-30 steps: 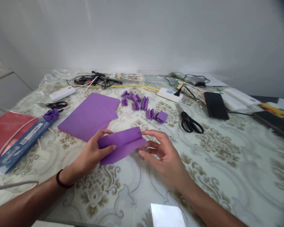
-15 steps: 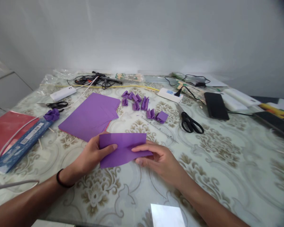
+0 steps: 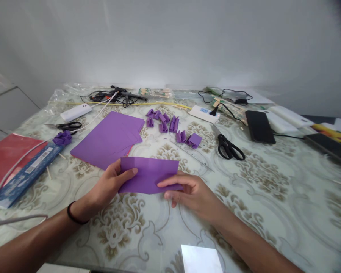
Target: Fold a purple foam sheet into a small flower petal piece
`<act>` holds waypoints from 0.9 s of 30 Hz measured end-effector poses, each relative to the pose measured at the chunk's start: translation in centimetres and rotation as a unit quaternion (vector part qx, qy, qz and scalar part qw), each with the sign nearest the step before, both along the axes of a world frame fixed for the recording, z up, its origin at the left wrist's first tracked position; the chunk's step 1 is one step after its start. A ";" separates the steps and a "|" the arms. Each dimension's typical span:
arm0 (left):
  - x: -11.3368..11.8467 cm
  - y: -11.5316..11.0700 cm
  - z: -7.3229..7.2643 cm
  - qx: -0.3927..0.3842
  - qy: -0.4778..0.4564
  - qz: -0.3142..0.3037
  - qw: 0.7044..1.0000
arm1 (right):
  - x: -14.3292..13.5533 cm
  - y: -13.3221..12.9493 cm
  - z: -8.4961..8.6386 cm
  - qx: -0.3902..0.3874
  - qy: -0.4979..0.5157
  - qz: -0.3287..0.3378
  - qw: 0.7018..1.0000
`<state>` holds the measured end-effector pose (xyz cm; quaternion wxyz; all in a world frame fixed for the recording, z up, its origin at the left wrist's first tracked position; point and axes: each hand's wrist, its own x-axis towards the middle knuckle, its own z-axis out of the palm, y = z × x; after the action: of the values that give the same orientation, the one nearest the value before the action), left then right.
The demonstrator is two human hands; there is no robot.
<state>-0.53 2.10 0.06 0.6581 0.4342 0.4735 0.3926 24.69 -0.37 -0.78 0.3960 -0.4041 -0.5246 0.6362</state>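
Note:
A rectangular piece of purple paper (image 3: 150, 172) is held up over the table between my two hands. My left hand (image 3: 115, 182) grips its left end, thumb on the near face and the other fingers hidden behind. At the right end, my right hand (image 3: 187, 191) has its index finger lying across the front of the sheet, with the thumb just below the lower edge. Beyond the paper lies a stack of purple sheets (image 3: 108, 136), a bit of red showing under it. Several small folded purple paper pieces (image 3: 163, 123) sit farther back in the middle.
Black-handled scissors (image 3: 230, 148) and a clear ruler (image 3: 191, 153) lie to the right, a second pair of scissors (image 3: 69, 126) to the left. A power strip (image 3: 204, 113), a phone (image 3: 260, 127) and cables are at the back. A red packet (image 3: 13, 155) lies at left.
The purple paper has tilted: its lower edge rose and its right end shifted slightly right. My left thumb slid a little left, and my right hand moved only slightly.

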 end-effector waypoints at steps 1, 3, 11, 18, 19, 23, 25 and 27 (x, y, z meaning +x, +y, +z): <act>0.0 0.0 -0.1 0.009 -0.011 0.020 1.000 | 0.0 0.0 0.1 0.013 -0.003 -0.010 1.000; 0.1 0.2 -0.4 0.032 -0.026 0.059 0.997 | 0.1 0.1 0.3 0.035 -0.009 -0.032 0.999; -0.1 0.8 -0.8 0.139 -0.063 0.094 0.984 | 0.1 0.1 0.8 0.082 0.000 -0.131 0.988; -0.2 0.1 -0.4 0.195 -0.097 0.055 0.974 | 0.2 0.3 -0.1 0.064 0.024 -0.162 0.984; -0.3 0.0 -0.4 0.201 -0.095 0.048 0.974 | 0.2 0.3 -0.2 0.059 0.026 -0.163 0.985; -0.4 -0.3 -0.6 0.230 -0.053 0.021 0.972 | 0.2 0.2 -0.1 0.026 0.040 -0.163 0.986; -0.4 -0.3 -0.4 0.241 -0.019 -0.005 0.970 | 0.1 0.1 0.0 0.011 0.051 -0.156 0.986; -0.3 -0.3 -0.2 0.237 0.017 -0.037 0.971 | 0.1 0.0 0.0 0.010 0.056 -0.145 0.988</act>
<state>-0.87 1.81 -0.14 0.5424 0.6014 0.3617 0.4619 24.81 -0.41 -0.73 0.5171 -0.4356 -0.4440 0.5880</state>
